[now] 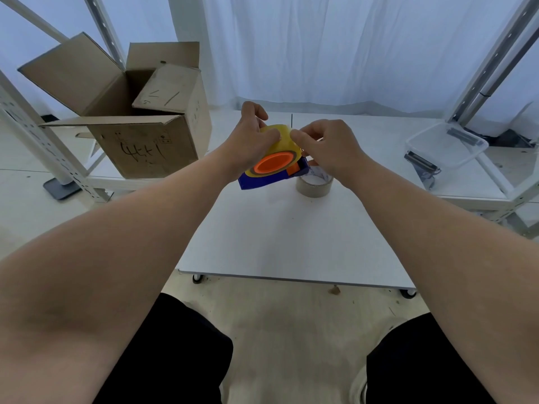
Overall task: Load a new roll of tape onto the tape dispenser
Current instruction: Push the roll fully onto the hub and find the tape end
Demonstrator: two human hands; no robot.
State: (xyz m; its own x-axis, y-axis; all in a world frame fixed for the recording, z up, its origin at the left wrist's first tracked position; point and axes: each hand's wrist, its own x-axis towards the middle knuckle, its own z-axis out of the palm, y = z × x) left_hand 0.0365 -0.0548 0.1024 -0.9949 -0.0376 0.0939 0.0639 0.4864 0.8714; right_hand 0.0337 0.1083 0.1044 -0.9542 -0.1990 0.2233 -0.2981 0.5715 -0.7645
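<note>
Head view. The left hand [250, 138] grasps the tape dispenser [269, 177], a blue body with an orange hub, and holds it above the white table [291, 234]. A yellowish roll of tape [281, 141] sits on the hub, its open face turned toward the camera. The left thumb lies on the roll's outer surface, and the remaining fingers curl over the far side. The right hand [326, 147] meets it from the right, with thumb and forefinger pinched together on the top edge of the roll, touching the tape just beside the left thumb. Whether a free end of tape lies between them cannot be told. The lower right fingers rest against the dispenser's side.

Directly below the right hand, a second, thin and nearly used-up roll [314, 185] lies flat on the table, close to the dispenser but apart from it.

To the left, an open cardboard box [140, 135] with handwritten marks stands on a low white shelf. To the right, a clear plastic tray [446, 147] rests on another shelf surface. White metal uprights and a pale curtain close the background. The person's dark-clothed legs occupy the lower edge.
</note>
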